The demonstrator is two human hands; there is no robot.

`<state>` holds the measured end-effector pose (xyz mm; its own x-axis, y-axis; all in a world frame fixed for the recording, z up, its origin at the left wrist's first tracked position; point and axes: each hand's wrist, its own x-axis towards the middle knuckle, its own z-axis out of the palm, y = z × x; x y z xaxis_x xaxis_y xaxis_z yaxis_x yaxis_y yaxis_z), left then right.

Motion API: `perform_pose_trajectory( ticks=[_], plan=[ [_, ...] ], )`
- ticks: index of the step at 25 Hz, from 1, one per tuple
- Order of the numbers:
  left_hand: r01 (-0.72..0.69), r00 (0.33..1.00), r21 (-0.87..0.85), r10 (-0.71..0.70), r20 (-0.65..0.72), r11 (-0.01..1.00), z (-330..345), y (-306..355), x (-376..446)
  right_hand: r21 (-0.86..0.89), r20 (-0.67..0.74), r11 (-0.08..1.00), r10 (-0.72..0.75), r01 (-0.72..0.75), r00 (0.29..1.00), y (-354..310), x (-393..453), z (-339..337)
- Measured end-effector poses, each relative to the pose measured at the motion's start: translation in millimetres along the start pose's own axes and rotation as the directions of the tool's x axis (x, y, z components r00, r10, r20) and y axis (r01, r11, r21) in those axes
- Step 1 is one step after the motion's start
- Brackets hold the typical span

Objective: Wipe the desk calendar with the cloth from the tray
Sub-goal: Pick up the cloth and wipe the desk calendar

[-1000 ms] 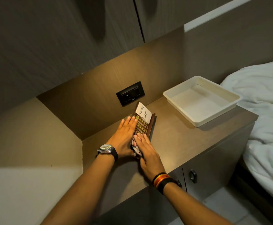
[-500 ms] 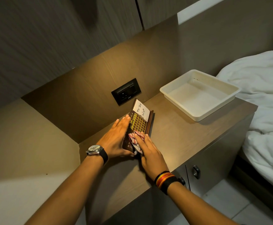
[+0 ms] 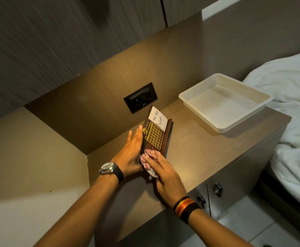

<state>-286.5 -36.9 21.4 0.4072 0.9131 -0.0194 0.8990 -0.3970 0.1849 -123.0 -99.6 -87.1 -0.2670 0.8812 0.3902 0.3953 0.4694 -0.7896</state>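
Observation:
A dark brown desk calendar (image 3: 155, 135) with a gold date grid and a white "To Do List" note lies tilted on the wooden bedside top (image 3: 195, 152). My left hand (image 3: 129, 154), fingers straight, presses flat against the calendar's left edge and steadies it. My right hand (image 3: 165, 175) presses a red-and-white checked cloth (image 3: 150, 157) onto the calendar's near end. Part of the cloth is hidden under my fingers. The white tray (image 3: 263, 104) stands empty at the back right.
A black wall socket (image 3: 140, 97) sits on the back panel just behind the calendar. A bed with white bedding (image 3: 293, 122) adjoins the cabinet on the right. Cabinet doors with dark handles (image 3: 217, 189) lie below the top's front edge.
My right hand with the cloth has slid toward the calendar's near end, uncovering more of the gold grid. My left hand stays against the left edge. The camera view shifted slightly.

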Motion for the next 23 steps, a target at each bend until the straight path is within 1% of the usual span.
perform_pose_trajectory(
  ticks=[1, 4, 5, 8, 9, 10, 12, 13, 14, 17, 18, 19, 20, 22, 23],
  plan=[
    [0.001, 1.0, -0.006, -0.001, 0.001, 1.0, 0, 0, 2, -0.014, -0.007, 1.0, -0.015, 0.015, 1.0, 5, 6, -3],
    [-0.006, 1.0, 0.005, 0.006, 0.015, 1.0, 0, 3, 6, 0.018, -0.053, 0.994, 0.113, -0.112, 0.992, -4, 37, -5],
    [-0.001, 1.0, 0.006, 0.001, 0.019, 1.0, -1, 4, 7, 0.02, -0.047, 0.994, 0.105, -0.104, 0.993, -7, 39, -3],
    [0.019, 1.0, -0.044, -0.018, 0.007, 0.999, 1, 3, 3, -0.016, 0.038, 0.995, -0.095, 0.096, 0.995, 5, 13, -4],
    [0.022, 1.0, -0.055, -0.022, 0.004, 0.998, 2, 4, 3, -0.009, 0.05, 0.993, -0.117, 0.117, 0.992, 12, 8, -8],
    [0.024, 1.0, -0.059, -0.024, 0.006, 0.998, 1, 6, 6, 0.02, 0.029, 0.996, -0.082, 0.081, 0.996, 17, 13, -12],
    [0.026, 0.999, -0.05, -0.025, 0.019, 0.998, 2, 10, 13, 0.103, -0.042, 0.99, 0.102, -0.097, 0.994, 12, 36, -17],
    [0.036, 0.999, -0.05, -0.035, 0.017, 0.998, 2, 11, 15, 0.127, -0.052, 0.981, 0.152, -0.145, 0.987, 4, 44, -16],
    [0.048, 0.999, -0.063, -0.047, 0.013, 0.997, 2, 11, 16, 0.127, -0.043, 0.984, 0.133, -0.127, 0.99, 0, 47, -15],
    [0.068, 0.998, -0.107, -0.068, 0.009, 0.992, 6, 9, 13, 0.061, 0.063, 0.996, -0.074, 0.07, 0.995, 14, 18, -18],
    [0.068, 0.998, -0.108, -0.068, 0.01, 0.992, 7, 9, 13, 0.056, 0.08, 0.994, -0.1, 0.096, 0.992, 20, 11, -25],
    [0.066, 0.998, -0.106, -0.065, 0.007, 0.992, 8, 10, 14, 0.066, 0.066, 0.994, -0.093, 0.089, 0.993, 26, 14, -31],
    [0.063, 0.998, -0.105, -0.063, 0.002, 0.992, 7, 12, 17, 0.084, 0.042, 0.996, -0.046, 0.042, 0.998, 26, 25, -34],
    [0.068, 0.998, -0.108, -0.069, -0.011, 0.992, 6, 16, 21, 0.128, -0.012, 0.986, 0.108, -0.105, 0.994, 12, 51, -32],
    [0.079, 0.997, -0.127, -0.081, -0.017, 0.989, 6, 17, 22, 0.141, -0.017, 0.98, 0.146, -0.142, 0.989, 4, 57, -30]
  ],
)
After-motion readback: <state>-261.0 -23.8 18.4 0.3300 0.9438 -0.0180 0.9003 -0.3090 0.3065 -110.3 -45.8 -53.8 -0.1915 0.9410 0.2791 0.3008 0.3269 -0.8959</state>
